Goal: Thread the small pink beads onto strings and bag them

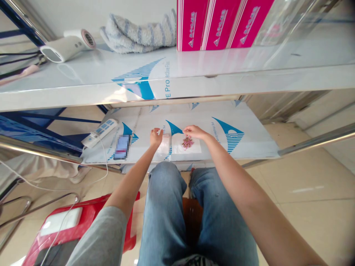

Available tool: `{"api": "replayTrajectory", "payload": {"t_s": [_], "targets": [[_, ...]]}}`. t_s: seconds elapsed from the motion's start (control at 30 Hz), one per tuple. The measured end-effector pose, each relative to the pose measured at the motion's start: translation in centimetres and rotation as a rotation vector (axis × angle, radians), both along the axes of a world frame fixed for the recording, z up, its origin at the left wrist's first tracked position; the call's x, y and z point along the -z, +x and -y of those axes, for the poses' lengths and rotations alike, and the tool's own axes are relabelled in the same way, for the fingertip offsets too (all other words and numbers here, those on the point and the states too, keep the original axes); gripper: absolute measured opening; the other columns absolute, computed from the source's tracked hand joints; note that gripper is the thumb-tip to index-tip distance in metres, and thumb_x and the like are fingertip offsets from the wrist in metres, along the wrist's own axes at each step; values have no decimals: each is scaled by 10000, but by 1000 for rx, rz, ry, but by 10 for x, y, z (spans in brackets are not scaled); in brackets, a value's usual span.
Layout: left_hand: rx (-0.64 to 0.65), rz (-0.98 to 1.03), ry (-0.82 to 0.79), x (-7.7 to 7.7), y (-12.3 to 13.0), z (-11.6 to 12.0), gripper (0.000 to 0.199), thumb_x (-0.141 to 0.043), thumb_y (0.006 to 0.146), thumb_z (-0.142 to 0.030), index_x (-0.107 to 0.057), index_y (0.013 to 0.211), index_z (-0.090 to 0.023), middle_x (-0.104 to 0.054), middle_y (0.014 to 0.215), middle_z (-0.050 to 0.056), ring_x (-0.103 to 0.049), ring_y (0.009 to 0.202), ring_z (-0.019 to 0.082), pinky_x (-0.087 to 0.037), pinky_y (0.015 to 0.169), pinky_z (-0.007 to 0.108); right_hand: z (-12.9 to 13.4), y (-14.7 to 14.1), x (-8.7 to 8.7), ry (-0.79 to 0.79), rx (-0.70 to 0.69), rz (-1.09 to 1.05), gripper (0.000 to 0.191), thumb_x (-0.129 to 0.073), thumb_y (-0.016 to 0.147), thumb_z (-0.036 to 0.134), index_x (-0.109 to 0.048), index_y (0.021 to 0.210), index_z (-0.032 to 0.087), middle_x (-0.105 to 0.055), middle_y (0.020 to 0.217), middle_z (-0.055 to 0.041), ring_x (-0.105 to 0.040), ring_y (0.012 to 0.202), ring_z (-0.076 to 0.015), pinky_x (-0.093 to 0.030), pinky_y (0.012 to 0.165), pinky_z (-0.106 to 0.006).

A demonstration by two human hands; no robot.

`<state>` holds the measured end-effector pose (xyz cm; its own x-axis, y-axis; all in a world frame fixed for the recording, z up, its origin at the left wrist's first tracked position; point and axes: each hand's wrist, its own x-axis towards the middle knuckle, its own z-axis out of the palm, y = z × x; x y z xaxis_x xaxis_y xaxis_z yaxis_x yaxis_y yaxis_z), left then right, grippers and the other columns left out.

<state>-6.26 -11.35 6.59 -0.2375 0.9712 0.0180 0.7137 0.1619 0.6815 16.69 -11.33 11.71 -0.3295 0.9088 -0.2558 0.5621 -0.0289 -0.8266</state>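
Observation:
My left hand [156, 137] is over the lower shelf, its fingers curled and the tips drawn close together. Beside it lies a small clear plastic bag [165, 143]. My right hand [195, 131] reaches in from the right with thumb and fingertips pinched. What either hand holds, if anything, is too small to make out. Just below the right fingertips is a small heap of pinkish beads or bits [188, 143] on a pale, see-through sheet or bag [178, 147].
A phone [122, 146] and a white power strip [104, 130] with a cable lie at left. On the upper shelf [91, 83] stand a white hair dryer [66, 46], a striped fluffy cloth [141, 34] and pink boxes [215, 26]. A red stool [91, 207] is at lower left.

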Motion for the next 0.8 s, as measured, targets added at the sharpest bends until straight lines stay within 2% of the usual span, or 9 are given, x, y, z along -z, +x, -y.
{"api": "replayTrajectory", "payload": {"t_s": [0.07,0.17,0.23,0.37,0.47,0.53,0.6,0.67,0.8], "targets": [[94,17,-2,-16,5,-11,202,-472,810,-274,-628,896,-180,-657,937,62,-602,865,166,-457,824,308,0,1,2,-34,-14,9,111,-651,730,282,-648,745,172,-674,673,-32,-579,530,-121,-434,548,-209],[205,37,46,-36,27,-23,141,-503,759,-239,-630,781,-181,-665,824,44,-605,808,161,-457,777,291,0,1,4,-66,2,33,59,-658,708,218,-633,698,165,-652,598,-22,-566,492,-118,-420,516,-206],[225,113,62,-43,46,-25,115,-521,729,-231,-622,735,-178,-655,761,35,-609,767,160,-459,745,283,0,1,5,-76,32,56,22,-646,701,171,-631,714,160,-633,561,-11,-557,475,-110,-402,486,-193],[182,447,-59,-48,73,-16,83,-555,691,-220,-607,734,-173,-631,687,16,-606,639,132,-462,666,261,-2,0,8,-73,76,73,85,-613,703,129,-641,780,151,-640,598,-12,-554,472,-94,-394,476,-178],[163,802,-203,-53,82,-9,121,-569,693,-229,-599,793,-167,-639,741,21,-601,618,105,-462,632,239,-3,-4,5,-26,106,53,115,-585,723,137,-646,820,146,-663,693,-32,-554,491,-87,-404,489,-180],[100,947,-210,-58,87,-8,155,-581,681,-198,-589,832,-165,-634,746,16,-597,620,93,-464,623,225,-4,-8,0,26,108,18,105,-569,741,154,-646,811,141,-667,727,-46,-563,530,-92,-407,497,-179],[51,973,-176,-63,91,-7,198,-595,658,-154,-582,855,-158,-615,688,5,-589,607,92,-468,619,225,-5,-13,-7,86,95,-38,92,-556,752,159,-642,775,137,-669,748,-56,-580,589,-102,-417,521,-176],[56,946,-145,-65,93,-7,234,-605,645,-136,-579,877,-148,-597,642,0,-585,596,101,-472,627,242,-4,-18,-14,109,106,-79,90,-547,744,128,-636,754,137,-673,772,-57,-593,633,-106,-432,559,-178],[90,843,-83,-67,85,-1,269,-637,615,-146,-577,877,-137,-621,682,23,-607,649,135,-484,674,289,2,-23,-26,10,114,-105,105,-551,746,130,-637,804,144,-677,785,-53,-594,616,-103,-443,568,-188]]}}
